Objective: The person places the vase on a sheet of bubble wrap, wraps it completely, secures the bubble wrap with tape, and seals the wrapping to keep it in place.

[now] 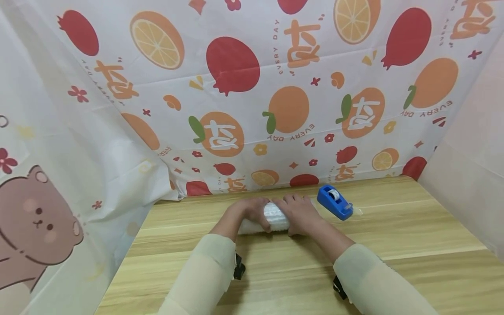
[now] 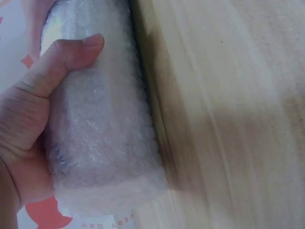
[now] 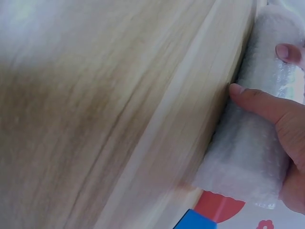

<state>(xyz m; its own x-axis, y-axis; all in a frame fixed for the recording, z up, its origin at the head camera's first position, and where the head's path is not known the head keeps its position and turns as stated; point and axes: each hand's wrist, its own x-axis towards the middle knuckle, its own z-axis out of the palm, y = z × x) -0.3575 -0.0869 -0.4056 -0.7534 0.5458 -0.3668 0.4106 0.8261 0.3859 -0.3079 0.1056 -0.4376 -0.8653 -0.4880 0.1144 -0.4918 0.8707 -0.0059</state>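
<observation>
A bubble-wrap roll (image 1: 276, 217), whitish and cylindrical, lies crosswise on the wooden table toward its back edge. My left hand (image 1: 255, 211) grips its left half, with the thumb bent over the near side. Gripping the right half, my right hand (image 1: 300, 215) has its fingers over the top and its thumb along the near side. Clear bubbles cover the bubble-wrap roll (image 2: 105, 124) in the left wrist view, and its end sticks out past the hand. In the right wrist view, both thumbs show on the bubble-wrap roll (image 3: 243, 148). Whatever lies inside the wrap is hidden.
Right of the roll sits a blue tape dispenser (image 1: 334, 202), a short bit of clear tape at its cutter. A fruit-printed curtain (image 1: 252, 100) hangs behind the wooden table (image 1: 283, 271). At the left hangs a sheet with a bear print (image 1: 37, 223).
</observation>
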